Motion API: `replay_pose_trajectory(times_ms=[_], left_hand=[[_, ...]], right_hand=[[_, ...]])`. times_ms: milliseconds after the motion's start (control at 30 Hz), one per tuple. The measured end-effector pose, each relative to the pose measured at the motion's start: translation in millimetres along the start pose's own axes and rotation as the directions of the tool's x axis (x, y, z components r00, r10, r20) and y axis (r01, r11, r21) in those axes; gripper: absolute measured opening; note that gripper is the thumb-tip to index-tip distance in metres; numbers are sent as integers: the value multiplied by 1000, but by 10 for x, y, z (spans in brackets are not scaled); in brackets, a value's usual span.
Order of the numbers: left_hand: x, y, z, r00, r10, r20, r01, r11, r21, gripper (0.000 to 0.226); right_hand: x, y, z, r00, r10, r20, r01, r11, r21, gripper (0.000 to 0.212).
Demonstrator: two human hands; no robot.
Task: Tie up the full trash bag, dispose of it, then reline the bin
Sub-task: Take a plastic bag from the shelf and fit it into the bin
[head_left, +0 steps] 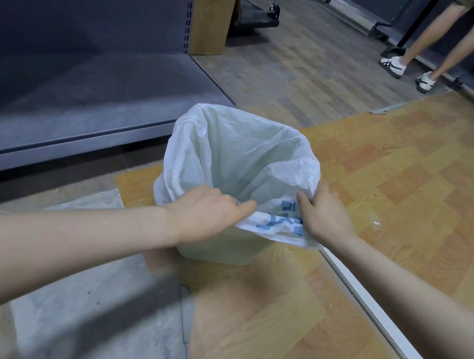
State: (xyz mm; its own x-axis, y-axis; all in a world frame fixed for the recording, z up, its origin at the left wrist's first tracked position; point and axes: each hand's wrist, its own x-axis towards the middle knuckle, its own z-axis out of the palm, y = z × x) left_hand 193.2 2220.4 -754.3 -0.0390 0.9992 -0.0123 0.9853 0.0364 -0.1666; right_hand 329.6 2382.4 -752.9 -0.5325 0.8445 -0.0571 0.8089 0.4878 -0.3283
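The white bag (234, 147) lines the bin (218, 248), mouth open. Both the left hand (208, 212) and right hand (325, 216) apparently pinch its near edge.

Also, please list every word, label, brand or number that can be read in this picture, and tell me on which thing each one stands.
Blue print on the white bag, on the near edge folded over the bin between the left hand and right hand: crumpled and partly hidden, not readable.
Cardboard box beside the shelving: no print visible.
Dark stripes on the other person's white shoes: a pattern, not text.
Nothing else carries readable text.
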Motion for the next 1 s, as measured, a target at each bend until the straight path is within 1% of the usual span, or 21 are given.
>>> replay_pose_trajectory(times_ms=[67,100,133,200,233,267,300,367,433,500,533,567,600,633,667,733,800,900,1000], left_hand=[[1,-85,0,1000,1,-17,-1,1000,-22,31],[-1,-124,9,1000,2,-23,-2,1000,-18,31],[-2,-159,17,1000,4,-25,-4,1000,-11,30],[-13,-205,46,999,12,-38,-11,1000,8,31],[-13,-218,64,999,15,-44,-15,1000,5,34],[-14,-226,73,999,22,-48,-22,1000,-1,35],[-12,-219,72,999,29,-45,-28,1000,3,35],[-1,-182,79,999,35,-31,-34,999,26,33],[18,-155,88,999,42,-12,-41,997,58,32],[26,-156,78,998,70,4,-70,998,2,22],[18,-171,64,995,95,14,-94,994,-58,16],[15,-202,57,993,119,25,-115,986,-124,25],[5,-245,42,990,139,28,-132,976,-171,39],[-7,-300,31,988,152,19,-146,972,-186,50],[-21,-364,25,986,165,-8,-164,972,-169,58],[-57,-512,42,974,207,-92,-215,973,-86,66],[-107,-608,64,954,269,-135,-276,960,-36,69],[-142,-599,109,922,352,-160,-358,934,-8,66],[-100,-549,152,922,353,-157,-355,935,17,54]], right_hand=[[-33,42,-49,991,-116,-65,109,988,-108,75],[-57,55,-90,972,-221,-82,207,966,-152,88],[-74,72,-136,936,-347,-63,329,924,-195,96],[-82,124,-214,823,-564,73,561,786,-258,102],[-75,150,-238,764,-625,159,642,710,-290,101],[-68,168,-250,719,-655,234,692,645,-323,99],[-64,173,-253,691,-665,284,720,599,-349,97],[-50,152,-252,661,-676,326,748,553,-368,87],[-31,154,-233,629,-708,321,773,528,-351,82],[-27,185,-225,610,-724,324,789,514,-337,80],[-25,208,-228,614,-710,344,787,515,-340,76],[-20,231,-234,621,-693,366,782,519,-344,70],[-10,252,-242,624,-681,382,780,519,-350,63],[3,268,-258,625,-673,394,779,513,-360,56],[18,281,-285,632,-658,409,773,504,-385,52],[43,307,-363,673,-607,423,737,497,-459,50],[75,357,-443,704,-586,402,705,507,-496,47],[114,443,-507,709,-610,354,693,513,-506,37],[122,491,-508,721,-592,359,684,528,-504,36]])
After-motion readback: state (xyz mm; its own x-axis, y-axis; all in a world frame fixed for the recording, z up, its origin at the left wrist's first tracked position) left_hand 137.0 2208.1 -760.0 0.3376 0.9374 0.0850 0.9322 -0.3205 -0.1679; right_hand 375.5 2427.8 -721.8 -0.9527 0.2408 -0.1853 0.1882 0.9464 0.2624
